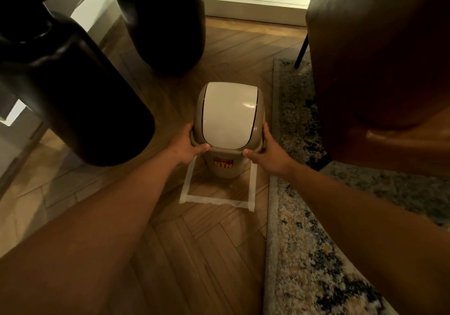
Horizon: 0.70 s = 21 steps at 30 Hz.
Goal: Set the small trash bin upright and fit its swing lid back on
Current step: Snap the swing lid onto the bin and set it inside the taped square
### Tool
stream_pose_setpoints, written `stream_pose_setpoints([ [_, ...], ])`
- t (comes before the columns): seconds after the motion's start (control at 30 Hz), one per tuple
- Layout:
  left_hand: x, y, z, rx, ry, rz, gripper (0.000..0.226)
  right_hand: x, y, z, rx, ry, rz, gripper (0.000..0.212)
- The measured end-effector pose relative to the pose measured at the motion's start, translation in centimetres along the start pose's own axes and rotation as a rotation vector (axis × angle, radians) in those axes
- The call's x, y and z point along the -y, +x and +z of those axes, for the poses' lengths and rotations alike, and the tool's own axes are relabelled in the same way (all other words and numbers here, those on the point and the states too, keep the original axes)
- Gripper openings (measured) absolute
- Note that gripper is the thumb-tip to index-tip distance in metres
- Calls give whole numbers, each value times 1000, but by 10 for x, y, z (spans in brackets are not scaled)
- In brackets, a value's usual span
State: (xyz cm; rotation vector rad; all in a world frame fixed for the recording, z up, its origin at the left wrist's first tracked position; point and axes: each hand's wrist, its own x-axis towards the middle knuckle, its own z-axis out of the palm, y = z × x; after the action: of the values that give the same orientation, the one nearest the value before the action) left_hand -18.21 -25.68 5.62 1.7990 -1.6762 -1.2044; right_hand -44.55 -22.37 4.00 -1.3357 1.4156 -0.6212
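Observation:
A small beige trash bin (223, 168) stands upright on the wooden floor, inside a square outlined in white tape (214, 201). An orange label shows on its front. Its domed lid (229, 116), beige frame with a cream swing flap, sits on top of the bin. My left hand (190, 147) grips the lid's left rim, thumb on the front edge. On the opposite side my right hand (266, 155) holds the right rim the same way. Both forearms reach in from the bottom of the view.
A patterned rug (299, 253) edges the floor on the right. A brown leather chair (379, 71) with a thin black leg stands at the right rear. Dark rounded furniture (80, 100) looms at the left and rear. A window sill (255, 10) runs along the back.

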Motion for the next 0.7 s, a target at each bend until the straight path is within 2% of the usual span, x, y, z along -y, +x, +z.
stream_pose_setpoints([
  [0.13,1,-10,0,-60,20,-1,83,7,-2,3,-36,-26,-8,118],
  [0.33,6,-20,-12,-5,-11,-25,88,10,-9,16,-57,-68,-2,118],
  [0.47,4,-21,-12,18,-4,-31,83,12,-12,16,-71,-59,2,117],
  [0.7,-5,-16,-9,-15,80,-5,83,23,-7,15,-85,-66,28,113],
])
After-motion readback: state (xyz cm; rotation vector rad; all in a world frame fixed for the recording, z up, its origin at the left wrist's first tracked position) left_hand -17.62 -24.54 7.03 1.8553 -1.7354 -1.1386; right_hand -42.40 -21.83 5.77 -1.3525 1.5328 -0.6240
